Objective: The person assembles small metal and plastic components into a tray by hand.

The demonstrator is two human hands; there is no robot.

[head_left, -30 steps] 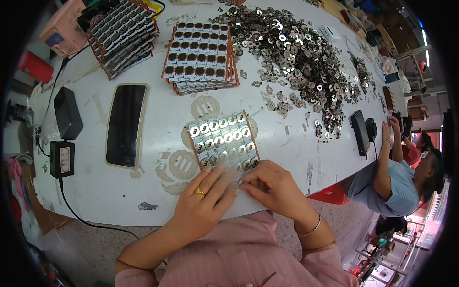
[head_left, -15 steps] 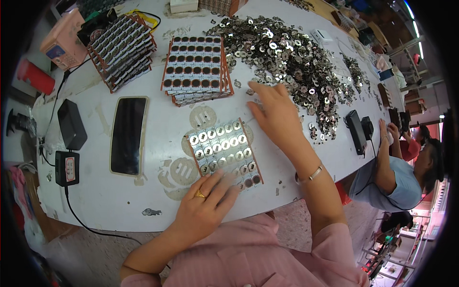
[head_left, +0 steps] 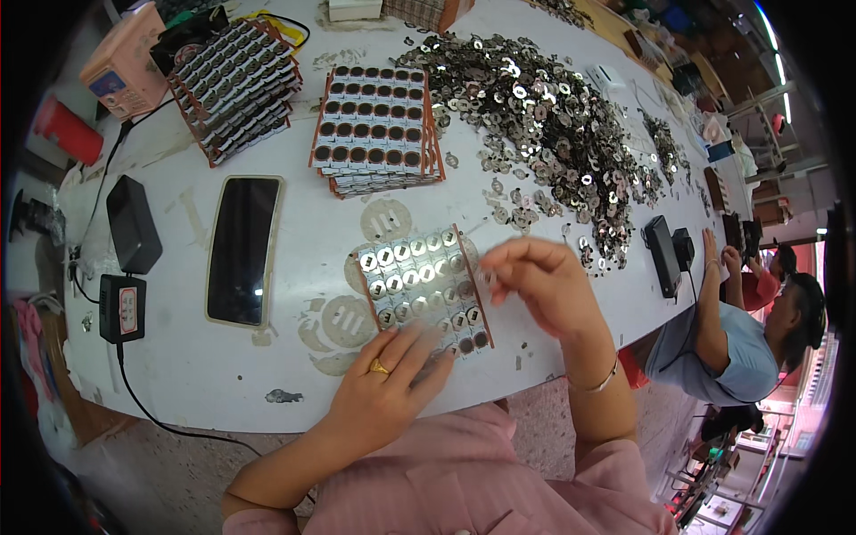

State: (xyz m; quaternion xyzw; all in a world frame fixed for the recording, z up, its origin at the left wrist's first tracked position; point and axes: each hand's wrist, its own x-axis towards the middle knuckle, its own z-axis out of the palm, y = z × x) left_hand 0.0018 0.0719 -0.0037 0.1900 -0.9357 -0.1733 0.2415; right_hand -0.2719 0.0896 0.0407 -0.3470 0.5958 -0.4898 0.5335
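Note:
On the white table in front of me lies a thin rectangular panel with an orange-brown edge. Silver pieces with dark diamond-shaped centres cover most of its rows; a few bare dark discs show at the near right corner. My left hand, a gold ring on one finger, rests over the panel's near edge with fingers stretched and apart, their tips blurred. Beside the panel's right edge is my right hand, its fingers bent into a pinch. A small shiny metal piece seems to be between its fingertips, partly hidden and blurred.
A large heap of loose metal pieces spreads at the far right. Stacked panels with dark discs stand at the back, with another stack left of them. A phone and black power adapters lie left. Another person sits at right.
My right hand has come back from the edge of the metal heap to the panel's right side, and its fingers have drawn together. The left hand stays at the panel's near edge.

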